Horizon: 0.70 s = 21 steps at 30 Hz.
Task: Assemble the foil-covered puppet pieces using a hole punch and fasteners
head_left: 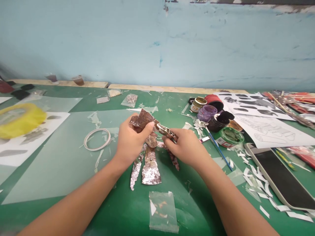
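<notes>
My left hand (134, 139) is closed around a glossy, dark brown crinkled piece (143, 118), its thumb pressed on top. Below the fingers spread several silvery-pink foil-like strips (151, 170) with ragged edges, which seem joined to a brown rounded part (151, 141); how they connect is hidden by the hands. My right hand (183, 144) grips a shiny metal plier-like tool (166, 131). Its head reaches the right edge of the brown piece beside my left thumb; whether the jaws bite on it I cannot tell.
A ring of white tape (97, 130) and a small plastic bag (163, 224) lie nearby. To the right are open paint jars (207, 113), a blue brush (220, 152), paper scraps (258, 177), a phone (283, 177) and printed sheets (278, 131). Yellow tape (36, 114) sits left.
</notes>
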Each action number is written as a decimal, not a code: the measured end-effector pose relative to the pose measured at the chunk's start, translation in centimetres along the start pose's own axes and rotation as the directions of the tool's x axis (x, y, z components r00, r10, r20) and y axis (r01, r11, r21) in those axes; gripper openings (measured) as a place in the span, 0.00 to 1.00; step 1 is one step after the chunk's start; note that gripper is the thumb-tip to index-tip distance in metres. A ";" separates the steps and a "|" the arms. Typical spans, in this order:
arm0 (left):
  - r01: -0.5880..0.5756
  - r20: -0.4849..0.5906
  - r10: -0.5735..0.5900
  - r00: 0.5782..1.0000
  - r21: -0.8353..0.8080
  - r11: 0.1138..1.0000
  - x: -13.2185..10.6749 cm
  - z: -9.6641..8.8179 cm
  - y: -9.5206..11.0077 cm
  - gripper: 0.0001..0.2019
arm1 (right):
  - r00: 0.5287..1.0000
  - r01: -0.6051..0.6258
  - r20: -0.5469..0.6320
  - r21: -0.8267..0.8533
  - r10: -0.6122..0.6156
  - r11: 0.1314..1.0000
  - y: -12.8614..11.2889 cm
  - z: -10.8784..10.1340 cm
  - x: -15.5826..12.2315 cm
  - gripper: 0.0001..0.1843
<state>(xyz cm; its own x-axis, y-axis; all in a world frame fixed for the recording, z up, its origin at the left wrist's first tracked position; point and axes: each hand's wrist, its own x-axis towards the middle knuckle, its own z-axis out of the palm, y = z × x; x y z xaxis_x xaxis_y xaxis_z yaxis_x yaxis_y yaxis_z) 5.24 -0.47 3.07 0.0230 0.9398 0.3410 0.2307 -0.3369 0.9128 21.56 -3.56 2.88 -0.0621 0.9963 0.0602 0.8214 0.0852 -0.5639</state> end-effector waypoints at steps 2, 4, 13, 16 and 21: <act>0.001 0.003 -0.001 1.000 -0.011 1.000 0.0 0.0 0.0 0.10 | 1.000 -0.011 0.000 0.007 0.011 1.000 0.0 0.0 0.0 0.14; 0.007 0.011 -0.006 1.000 -0.030 1.000 0.0 0.0 -0.1 0.10 | 1.000 -0.020 0.003 0.008 0.020 1.000 0.1 0.1 0.1 0.14; 0.038 0.041 -0.036 0.999 -0.053 0.998 -0.1 0.0 -0.3 0.10 | 0.999 -0.033 0.008 -0.045 0.033 0.998 0.1 0.2 0.3 0.12; 0.054 0.060 -0.049 0.997 -0.080 0.995 -0.1 0.0 -0.4 0.11 | 0.997 -0.077 -0.006 -0.057 0.077 0.995 -0.1 0.2 0.4 0.12; 0.073 0.124 -0.060 0.991 -0.105 0.992 -0.2 0.1 -0.3 0.10 | 0.991 -0.126 -0.050 -0.136 0.120 0.983 -0.1 0.2 0.6 0.13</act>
<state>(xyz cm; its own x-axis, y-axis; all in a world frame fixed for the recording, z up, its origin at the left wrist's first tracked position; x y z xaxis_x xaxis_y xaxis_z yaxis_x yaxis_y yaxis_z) 5.29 -0.54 2.74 0.1291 0.9583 0.2551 0.1286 -0.2713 0.9539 21.34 -3.01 2.77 0.0657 0.9973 0.0328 0.8920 -0.0439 -0.4500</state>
